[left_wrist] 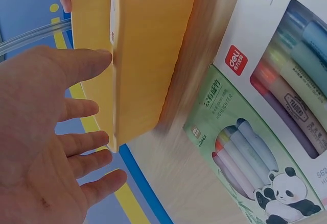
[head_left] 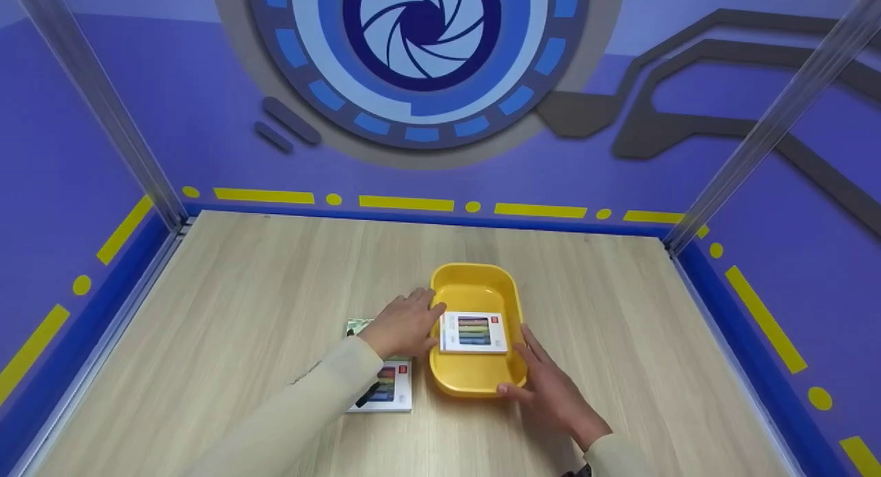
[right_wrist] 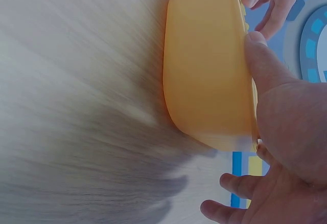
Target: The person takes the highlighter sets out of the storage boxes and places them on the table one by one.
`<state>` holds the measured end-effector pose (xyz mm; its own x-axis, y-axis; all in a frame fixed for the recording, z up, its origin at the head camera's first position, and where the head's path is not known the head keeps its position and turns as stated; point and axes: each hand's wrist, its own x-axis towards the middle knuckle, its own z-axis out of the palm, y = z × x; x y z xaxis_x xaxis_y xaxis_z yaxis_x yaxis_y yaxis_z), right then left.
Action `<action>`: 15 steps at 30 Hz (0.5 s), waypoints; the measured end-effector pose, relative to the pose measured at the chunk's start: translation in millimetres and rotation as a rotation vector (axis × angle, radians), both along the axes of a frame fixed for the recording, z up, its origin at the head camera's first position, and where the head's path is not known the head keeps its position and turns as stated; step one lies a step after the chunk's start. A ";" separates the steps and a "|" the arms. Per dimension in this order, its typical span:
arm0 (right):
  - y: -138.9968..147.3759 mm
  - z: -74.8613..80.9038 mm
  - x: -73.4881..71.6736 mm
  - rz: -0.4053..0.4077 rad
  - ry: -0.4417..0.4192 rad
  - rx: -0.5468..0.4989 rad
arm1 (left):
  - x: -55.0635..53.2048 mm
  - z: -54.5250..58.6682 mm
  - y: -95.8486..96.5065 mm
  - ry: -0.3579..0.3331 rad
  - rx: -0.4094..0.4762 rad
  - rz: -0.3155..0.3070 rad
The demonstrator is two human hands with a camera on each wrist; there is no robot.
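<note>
A yellow plastic tray (head_left: 475, 384) stands on the table, with a white box of highlighters (head_left: 473, 332) lying flat inside it. At the tray's left rim is my left hand (head_left: 406, 325), its fingers spread and fairly straight over the edge. My right hand (head_left: 554, 387) touches the near right corner, thumb at the rim and other fingers extended along the side. Left of the tray lie another white highlighter box (left_wrist: 235, 35) and a green highlighter box with a panda (left_wrist: 214, 106). My left forearm partly covers both in the head view.
The pale wooden table (head_left: 275, 270) is bounded by a purple back wall (head_left: 199, 105) and side walls. Transparent corner posts (head_left: 764, 129) rise at the back left and back right.
</note>
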<state>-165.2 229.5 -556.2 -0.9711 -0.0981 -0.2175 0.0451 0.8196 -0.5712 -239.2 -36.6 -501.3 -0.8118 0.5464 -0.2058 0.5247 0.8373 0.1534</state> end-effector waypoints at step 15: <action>1.7 -1.4 1.0 0.014 0.008 0.003 | 0.9 -2.7 8.7 -0.042 -0.019 0.036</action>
